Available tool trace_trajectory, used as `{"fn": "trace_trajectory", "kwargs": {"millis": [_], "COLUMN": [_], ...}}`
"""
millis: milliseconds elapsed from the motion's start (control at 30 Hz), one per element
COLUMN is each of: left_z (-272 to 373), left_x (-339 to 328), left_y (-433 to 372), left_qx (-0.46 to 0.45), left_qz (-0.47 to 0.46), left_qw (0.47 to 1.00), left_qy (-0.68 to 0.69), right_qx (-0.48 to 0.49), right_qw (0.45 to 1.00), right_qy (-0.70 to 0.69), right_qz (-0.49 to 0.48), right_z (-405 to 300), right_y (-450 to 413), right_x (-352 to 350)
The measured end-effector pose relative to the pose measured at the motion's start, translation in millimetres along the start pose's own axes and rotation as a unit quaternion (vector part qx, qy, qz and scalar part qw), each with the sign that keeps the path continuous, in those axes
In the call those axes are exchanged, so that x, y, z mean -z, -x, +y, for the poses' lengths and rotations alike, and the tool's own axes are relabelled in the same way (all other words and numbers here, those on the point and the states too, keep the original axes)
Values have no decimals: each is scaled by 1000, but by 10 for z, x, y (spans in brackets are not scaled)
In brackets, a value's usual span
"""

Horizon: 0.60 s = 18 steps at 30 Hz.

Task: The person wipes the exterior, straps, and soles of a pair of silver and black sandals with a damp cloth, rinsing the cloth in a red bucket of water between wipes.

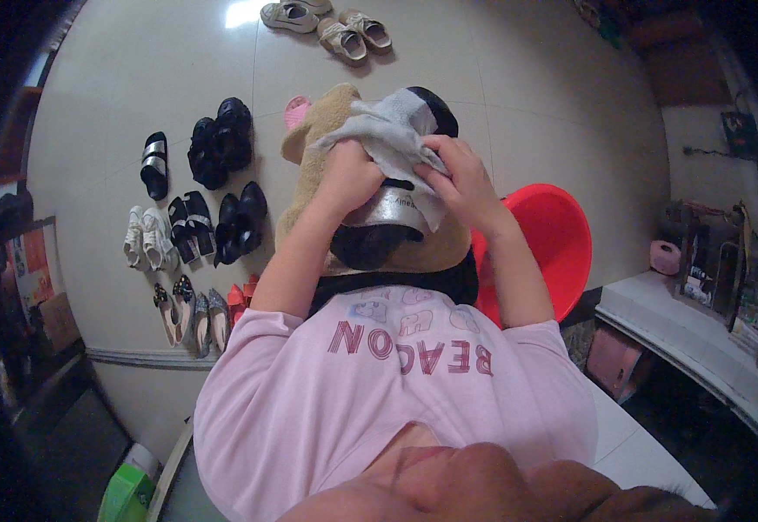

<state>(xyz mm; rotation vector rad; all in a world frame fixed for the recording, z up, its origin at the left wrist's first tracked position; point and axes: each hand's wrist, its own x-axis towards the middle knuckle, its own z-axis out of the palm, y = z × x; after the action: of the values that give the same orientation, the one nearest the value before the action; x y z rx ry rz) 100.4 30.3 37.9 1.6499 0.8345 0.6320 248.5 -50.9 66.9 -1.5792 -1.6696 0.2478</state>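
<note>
A black slide sandal [369, 246] with a silver strap [388, 207] lies across my lap, its far end pointing away from me. The strap bears writing. Draped over its upper part is a crumpled white cloth [392, 124]. My left hand [351, 175] grips the sandal's left side by the strap, its fingers partly hidden under the cloth. On the other side, my right hand [458, 175] pinches a fold of the cloth between thumb and fingers, and a corner hangs down over the strap. Tan fleece fabric [313, 176] covers my lap beneath the sandal.
A red basin [551, 241] stands at my right. Left on the tiled floor are a matching slide sandal [154, 166], black shoes [222, 140], white sneakers [149, 238] and flats [176, 310]. Beige sneakers [354, 36] lie ahead. A white ledge [666, 339] runs along the right.
</note>
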Motion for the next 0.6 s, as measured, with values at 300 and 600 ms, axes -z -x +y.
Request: {"fn": "trace_trajectory", "kwargs": {"millis": [300,600], "left_z": [41,-27], "left_x": [-177,-65], "left_y": [146,74], "left_qx": [-75,23], "left_qz": [-14,5], "left_qw": [963,995], "left_qy": [-258,-92], "right_qx": [-105,-157], "right_qw": [993,967], "right_qy": [55,-160], "right_qz": [-14,-125], "right_z": [-91,-70], "right_y": [-39,43], "right_x": [-150,117]}}
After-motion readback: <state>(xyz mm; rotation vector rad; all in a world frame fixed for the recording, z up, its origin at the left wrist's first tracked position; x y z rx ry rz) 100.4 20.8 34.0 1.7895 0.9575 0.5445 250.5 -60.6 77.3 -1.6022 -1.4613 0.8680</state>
